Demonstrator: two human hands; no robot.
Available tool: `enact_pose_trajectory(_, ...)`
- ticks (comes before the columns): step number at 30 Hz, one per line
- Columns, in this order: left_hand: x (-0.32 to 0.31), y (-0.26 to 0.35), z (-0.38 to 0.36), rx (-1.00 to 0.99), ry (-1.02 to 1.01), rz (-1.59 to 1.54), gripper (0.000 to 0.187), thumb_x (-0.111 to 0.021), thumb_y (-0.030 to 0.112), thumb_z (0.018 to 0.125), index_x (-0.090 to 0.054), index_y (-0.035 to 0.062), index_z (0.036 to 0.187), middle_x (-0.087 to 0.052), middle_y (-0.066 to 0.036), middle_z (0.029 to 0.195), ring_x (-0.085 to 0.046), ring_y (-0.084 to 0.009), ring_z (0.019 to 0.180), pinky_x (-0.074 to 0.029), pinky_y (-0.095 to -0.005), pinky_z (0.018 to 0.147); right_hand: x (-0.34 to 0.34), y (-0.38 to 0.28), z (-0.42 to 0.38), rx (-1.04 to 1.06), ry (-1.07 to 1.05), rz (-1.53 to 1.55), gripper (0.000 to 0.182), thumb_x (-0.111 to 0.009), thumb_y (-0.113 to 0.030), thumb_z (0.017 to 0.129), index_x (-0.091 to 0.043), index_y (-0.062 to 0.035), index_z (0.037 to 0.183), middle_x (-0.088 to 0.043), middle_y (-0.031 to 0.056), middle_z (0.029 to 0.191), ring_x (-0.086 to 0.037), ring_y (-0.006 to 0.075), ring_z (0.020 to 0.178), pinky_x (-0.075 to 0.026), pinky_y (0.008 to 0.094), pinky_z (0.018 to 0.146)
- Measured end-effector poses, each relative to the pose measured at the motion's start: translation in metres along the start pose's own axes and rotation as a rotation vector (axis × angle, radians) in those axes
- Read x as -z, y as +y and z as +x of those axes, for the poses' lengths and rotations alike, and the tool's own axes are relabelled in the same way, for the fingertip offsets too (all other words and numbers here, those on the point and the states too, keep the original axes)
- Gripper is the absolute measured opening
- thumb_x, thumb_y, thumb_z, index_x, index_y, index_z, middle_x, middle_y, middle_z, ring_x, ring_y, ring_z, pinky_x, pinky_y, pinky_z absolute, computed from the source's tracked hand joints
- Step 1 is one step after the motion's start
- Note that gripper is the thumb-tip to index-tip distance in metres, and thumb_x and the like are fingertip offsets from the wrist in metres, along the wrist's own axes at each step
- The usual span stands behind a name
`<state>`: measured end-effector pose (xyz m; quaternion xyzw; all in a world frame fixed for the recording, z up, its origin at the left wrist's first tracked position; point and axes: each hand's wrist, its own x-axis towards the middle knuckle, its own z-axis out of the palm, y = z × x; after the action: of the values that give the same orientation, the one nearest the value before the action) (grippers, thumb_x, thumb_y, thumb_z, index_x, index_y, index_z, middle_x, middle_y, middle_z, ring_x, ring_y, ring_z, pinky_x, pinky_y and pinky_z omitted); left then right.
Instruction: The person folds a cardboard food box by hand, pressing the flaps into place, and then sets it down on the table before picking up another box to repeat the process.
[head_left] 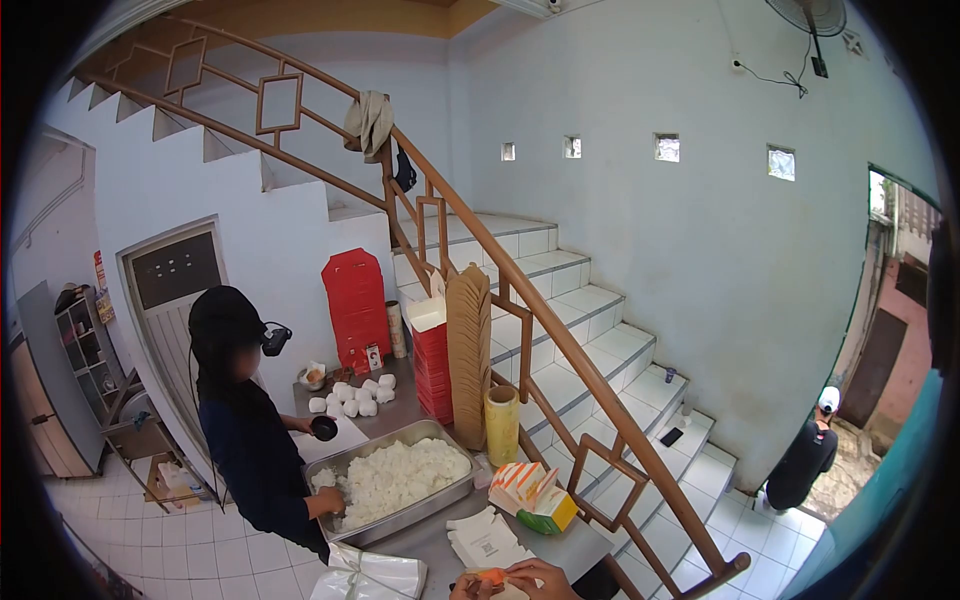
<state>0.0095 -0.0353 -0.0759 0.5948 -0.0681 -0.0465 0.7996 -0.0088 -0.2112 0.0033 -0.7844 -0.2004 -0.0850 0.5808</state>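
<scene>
At the bottom edge, my left hand [466, 587] and my right hand [541, 578] are close together, fingers closed on a small orange item [492, 576]. A pale piece lies beneath it, too small to identify. Just beyond them sits a white unfolded carton [486, 540] with a printed square code. Behind it on the right is an orange, white and green box [535, 496]. White plastic packs [370, 574] lie to the left of my hands.
A co-worker holds a black round cup [324, 428] and reaches into a metal tray [405, 515] of rice. Beyond are white wrapped bundles [352, 396], stacked red cartons [433, 370], a yellow film roll [502, 425] and a stair railing [590, 455]. Another person stands by the doorway.
</scene>
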Motion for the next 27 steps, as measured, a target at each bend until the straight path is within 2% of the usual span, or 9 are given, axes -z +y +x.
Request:
enact_pose_trajectory(3,-0.006,-0.002,0.007,-0.183,-0.005,-0.184,0.028,-0.061,0.012,0.100,-0.062,0.0048,0.127,-0.064,-0.005,0.107,-0.059,-0.0167,0.093,-0.050,-0.0307,0.086,-0.010,0.004,-0.003,0.003,0.203,-0.049,0.032,-0.059,-0.031,0.105,-0.073,-0.0015,0.110,-0.067,0.0109,0.105,-0.062,0.0251,0.101,-0.049,0.0383,0.092)
enact_pose_trajectory(6,-0.006,0.011,0.011,0.085,0.047,-0.209,0.026,-0.060,0.009,0.100,-0.063,0.0046,0.125,-0.064,-0.004,0.105,-0.059,-0.0163,0.089,-0.050,-0.0307,0.084,-0.012,0.023,0.004,-0.038,0.324,0.076,0.014,-0.070,-0.013,0.098,-0.064,-0.0012,0.093,-0.064,0.0129,0.094,-0.065,0.0271,0.088,-0.053,0.0373,0.081)
enact_pose_trajectory(8,-0.037,0.091,-0.015,-0.013,0.113,0.376,0.021,-0.061,0.010,0.101,-0.065,0.0048,0.121,-0.064,-0.004,0.104,-0.060,-0.0152,0.090,-0.050,-0.0298,0.083,-0.014,0.019,0.008,0.027,0.291,0.053,0.015,-0.070,-0.013,0.099,-0.063,-0.0013,0.092,-0.063,0.0121,0.092,-0.064,0.0254,0.086,-0.052,0.0368,0.080)
enact_pose_trajectory(9,-0.038,0.089,-0.015,-0.014,0.115,0.378,0.021,-0.061,0.010,0.101,-0.065,0.0048,0.121,-0.064,-0.004,0.104,-0.060,-0.0152,0.090,-0.050,-0.0298,0.083,-0.015,0.016,0.009,0.059,0.273,0.044,0.015,-0.069,-0.013,0.099,-0.063,-0.0013,0.092,-0.062,0.0118,0.091,-0.063,0.0245,0.085,-0.052,0.0366,0.079)
enact_pose_trajectory(14,-0.034,0.048,-0.007,-0.100,0.057,0.026,0.021,-0.063,0.018,0.104,-0.065,0.0023,0.117,-0.066,-0.002,0.102,-0.061,-0.0131,0.094,-0.050,-0.0295,0.081,-0.025,0.046,0.006,0.098,0.260,0.021,0.018,-0.066,-0.014,0.101,-0.061,-0.0013,0.090,-0.056,0.0093,0.085,-0.059,0.0196,0.079,-0.049,0.0353,0.073)
enact_pose_trajectory(17,-0.028,0.014,-0.001,-0.103,0.034,0.043,0.018,-0.064,0.015,0.101,-0.066,0.0020,0.114,-0.067,-0.001,0.102,-0.062,-0.0132,0.092,-0.051,-0.0309,0.080,-0.024,0.023,0.006,-0.073,0.298,0.074,0.019,-0.065,-0.013,0.102,-0.060,-0.0011,0.089,-0.057,0.0088,0.086,-0.059,0.0199,0.078,-0.048,0.0355,0.073)
enact_pose_trajectory(20,-0.029,0.040,-0.008,-0.120,0.079,0.220,0.017,-0.068,0.013,0.097,-0.069,0.0024,0.111,-0.069,-0.001,0.102,-0.063,-0.0129,0.092,-0.052,-0.0316,0.081,-0.022,0.003,0.007,-0.171,0.309,0.350,0.019,-0.068,-0.014,0.100,-0.060,-0.0017,0.088,-0.057,0.0089,0.086,-0.058,0.0206,0.078,-0.047,0.0361,0.074)
enact_pose_trajectory(24,-0.040,0.070,-0.013,-0.184,0.131,0.186,0.018,-0.073,0.011,0.093,-0.071,0.0020,0.108,-0.070,-0.002,0.101,-0.065,-0.0139,0.092,-0.053,-0.0314,0.082,-0.011,0.006,0.005,-0.145,0.229,0.276,0.019,-0.069,-0.016,0.099,-0.062,-0.0023,0.088,-0.058,0.0081,0.086,-0.059,0.0210,0.078,-0.048,0.0370,0.074)
enact_pose_trajectory(27,-0.036,0.070,-0.013,-0.147,0.090,0.100,0.020,-0.073,0.006,0.092,-0.070,0.0007,0.111,-0.071,-0.005,0.102,-0.066,-0.0158,0.095,-0.054,-0.0321,0.083,-0.006,0.006,0.000,-0.062,0.171,0.163,0.031,-0.061,-0.029,0.104,-0.073,-0.0017,0.108,-0.066,0.0104,0.103,-0.064,0.0246,0.098,-0.049,0.0384,0.092)
